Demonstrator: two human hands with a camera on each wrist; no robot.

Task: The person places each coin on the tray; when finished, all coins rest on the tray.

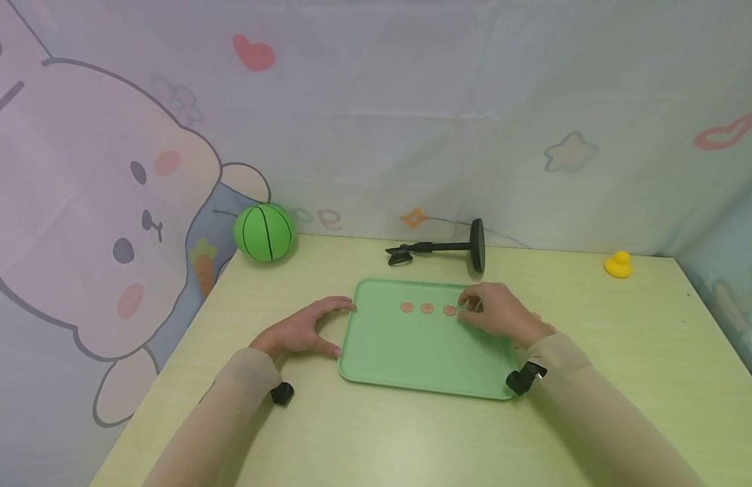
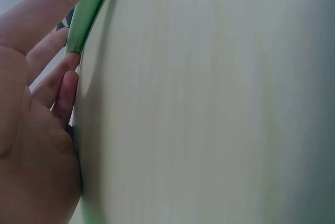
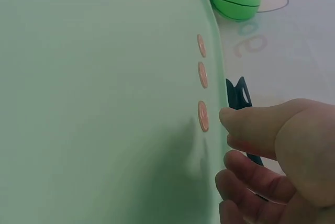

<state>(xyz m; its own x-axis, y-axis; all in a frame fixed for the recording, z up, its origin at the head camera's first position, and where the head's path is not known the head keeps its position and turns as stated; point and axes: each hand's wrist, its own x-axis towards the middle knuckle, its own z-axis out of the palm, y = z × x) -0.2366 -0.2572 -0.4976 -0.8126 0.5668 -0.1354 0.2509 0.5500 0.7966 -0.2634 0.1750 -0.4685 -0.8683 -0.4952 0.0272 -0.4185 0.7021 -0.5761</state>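
Observation:
A light green tray [image 1: 412,358] lies on the table. Three copper-coloured coins [image 1: 427,308] lie flat in a row near its far edge. My left hand [image 1: 303,329] has its fingers and thumb spread against the tray's left rim, with fingertips touching it. Over the tray's far right part is my right hand [image 1: 494,311], its fingers loosely bent beside the rightmost coin [image 3: 203,116]. In the right wrist view its thumb and fingers are apart from that coin, and nothing shows between them. More copper-coloured discs [image 1: 537,316] lie partly hidden behind the right wrist.
A green ball [image 1: 264,232] with black lines sits at the table's far left corner. Behind the tray a black stand [image 1: 443,247] lies on its side. A yellow rubber duck [image 1: 618,264] stands at the far right. A printed cloth [image 1: 376,135] hangs behind the table.

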